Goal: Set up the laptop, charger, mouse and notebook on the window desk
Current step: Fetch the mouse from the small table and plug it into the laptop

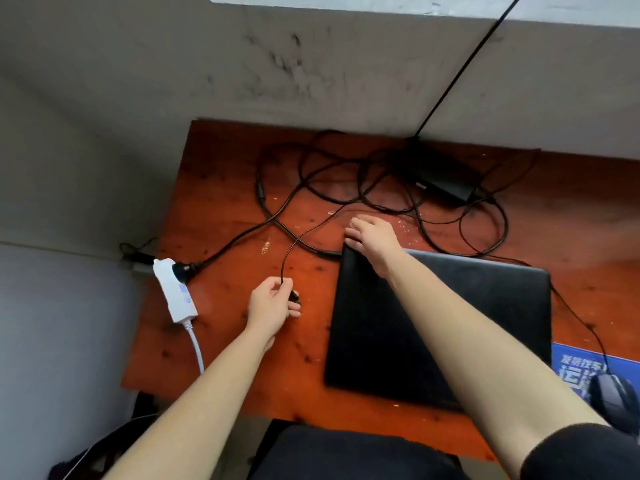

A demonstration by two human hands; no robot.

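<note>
Black charger plug (pixel 295 296) half hidden, pinched by left hand (pixel 272 304); right hand (pixel 373 242) fingers curl over laptop (pixel 374 341) corner.

I am looking down at what I take for a plain study corner in a home or dormitory room, not a fitted office. A worn reddish-brown wooden desk (pixel 221 209), speckled with crumbs, is pushed against a scuffed, smudged grey wall (pixel 311 71) under a pale window ledge (pixel 381 1). A white power strip (pixel 175 291) sits at its left edge. Loose black cables (pixel 311 181) sprawl beside a black charger brick (pixel 440 180). A closed black laptop (pixel 398 334), a blue printed mouse pad (pixel 568 358) and a black mouse (pixel 614 398) share the top.
</note>
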